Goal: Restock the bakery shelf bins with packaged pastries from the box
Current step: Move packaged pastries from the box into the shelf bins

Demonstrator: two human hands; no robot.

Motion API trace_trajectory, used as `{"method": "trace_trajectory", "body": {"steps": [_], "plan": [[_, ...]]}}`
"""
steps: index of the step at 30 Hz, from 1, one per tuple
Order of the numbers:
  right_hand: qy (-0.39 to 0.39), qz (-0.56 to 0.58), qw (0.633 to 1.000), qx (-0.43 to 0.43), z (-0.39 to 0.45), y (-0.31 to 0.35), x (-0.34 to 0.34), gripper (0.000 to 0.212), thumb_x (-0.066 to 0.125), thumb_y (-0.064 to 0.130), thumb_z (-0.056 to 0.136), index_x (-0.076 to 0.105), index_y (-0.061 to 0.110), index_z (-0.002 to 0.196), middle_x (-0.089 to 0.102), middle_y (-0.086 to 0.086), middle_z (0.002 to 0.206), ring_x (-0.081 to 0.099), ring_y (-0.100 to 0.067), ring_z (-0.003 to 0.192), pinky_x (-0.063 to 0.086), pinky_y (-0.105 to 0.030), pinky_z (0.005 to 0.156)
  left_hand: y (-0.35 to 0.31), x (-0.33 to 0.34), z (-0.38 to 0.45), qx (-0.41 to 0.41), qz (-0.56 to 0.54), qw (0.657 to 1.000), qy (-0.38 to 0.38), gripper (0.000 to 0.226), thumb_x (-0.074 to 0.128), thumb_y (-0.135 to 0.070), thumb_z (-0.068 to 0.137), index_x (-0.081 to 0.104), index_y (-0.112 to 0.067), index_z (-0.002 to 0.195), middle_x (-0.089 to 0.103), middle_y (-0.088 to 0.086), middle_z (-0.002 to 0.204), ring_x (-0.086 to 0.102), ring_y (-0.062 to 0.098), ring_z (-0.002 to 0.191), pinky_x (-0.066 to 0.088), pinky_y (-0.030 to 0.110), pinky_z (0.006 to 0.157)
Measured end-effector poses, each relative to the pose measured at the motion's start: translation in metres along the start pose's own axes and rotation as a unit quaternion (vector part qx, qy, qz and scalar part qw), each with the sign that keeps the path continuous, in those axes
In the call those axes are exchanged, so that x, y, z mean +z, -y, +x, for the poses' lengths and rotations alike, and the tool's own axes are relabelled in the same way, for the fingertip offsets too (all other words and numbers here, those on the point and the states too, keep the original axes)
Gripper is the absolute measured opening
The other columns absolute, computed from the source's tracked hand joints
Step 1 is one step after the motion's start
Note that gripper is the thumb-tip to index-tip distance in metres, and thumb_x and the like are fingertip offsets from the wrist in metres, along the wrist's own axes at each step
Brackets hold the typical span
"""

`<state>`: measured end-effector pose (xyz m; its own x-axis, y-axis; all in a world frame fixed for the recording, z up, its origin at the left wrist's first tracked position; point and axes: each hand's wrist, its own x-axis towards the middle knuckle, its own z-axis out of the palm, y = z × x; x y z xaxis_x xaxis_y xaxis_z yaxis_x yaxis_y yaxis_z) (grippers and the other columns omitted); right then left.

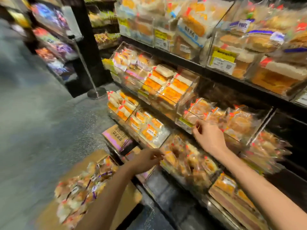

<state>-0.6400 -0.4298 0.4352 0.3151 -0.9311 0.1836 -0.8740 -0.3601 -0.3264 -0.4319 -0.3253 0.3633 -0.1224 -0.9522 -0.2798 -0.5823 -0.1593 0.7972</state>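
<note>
My right hand [208, 136] pinches a packaged pastry's [193, 117] edge at the middle bin [264, 123], my left hand's [146, 161] blurred grip I cannot tell, the box [79, 183] sits below; I should seat packs flat, labels forward.

Both bare forearms reach forward; left hand [146, 161] low with fingers loosely curled, right hand [208, 136] higher, farther, fingers bent.
</note>
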Motion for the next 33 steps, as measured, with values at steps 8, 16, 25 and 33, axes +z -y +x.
{"method": "trace_trajectory", "body": {"steps": [8, 16, 25, 33], "plan": [[0.230, 0.061, 0.959, -0.154, -0.019, 0.186, 0.134, 0.012, 0.051, 0.018, 0.087, 0.059, 0.025, 0.083, 0.066, -0.005, 0.079, 0.064, -0.030, 0.086, 0.046, -0.034, 0.068, 0.145, -0.063, -0.121, -0.195, -0.048, 0.961, -0.191, 0.023, 0.052, -0.015, 0.095, 0.064, -0.013, 0.114, 0.067, 0.006, 0.109, 0.063, 0.017, 0.098, 0.047, 0.025, 0.086], [0.356, 0.099, 0.920, -0.128, -0.067, 0.275, 0.263, 0.016, 0.056, 0.002, 0.086, 0.069, 0.009, 0.093, 0.062, 0.000, 0.082, 0.062, -0.018, 0.087, 0.038, -0.021, 0.065, 0.263, -0.056, -0.196, -0.329, -0.327, 0.814, -0.350, 0.018, 0.050, -0.004, 0.092, 0.067, -0.013, 0.095, 0.072, 0.008, 0.091, 0.068, 0.019, 0.078, 0.053, 0.034, 0.076], [0.417, 0.061, 0.901, -0.099, -0.063, 0.271, 0.420, 0.005, 0.064, 0.021, 0.086, 0.062, 0.017, 0.089, 0.066, -0.012, 0.085, 0.062, -0.032, 0.089, 0.037, -0.029, 0.063, 0.362, -0.022, -0.179, -0.398, -0.504, 0.656, -0.395, 0.028, 0.047, 0.002, 0.093, 0.060, -0.017, 0.076, 0.064, 0.007, 0.078, 0.061, 0.020, 0.072, 0.050, 0.035, 0.072], [0.442, -0.015, 0.887, -0.135, -0.051, 0.252, 0.588, 0.020, 0.059, 0.015, 0.088, 0.063, 0.013, 0.108, 0.065, -0.008, 0.095, 0.062, -0.032, 0.093, 0.047, -0.036, 0.068, 0.462, 0.001, -0.123, -0.431, -0.549, 0.572, -0.430, 0.027, 0.045, 0.006, 0.093, 0.059, -0.013, 0.079, 0.060, 0.007, 0.071, 0.060, 0.008, 0.049, 0.050, 0.023, 0.061]]}}
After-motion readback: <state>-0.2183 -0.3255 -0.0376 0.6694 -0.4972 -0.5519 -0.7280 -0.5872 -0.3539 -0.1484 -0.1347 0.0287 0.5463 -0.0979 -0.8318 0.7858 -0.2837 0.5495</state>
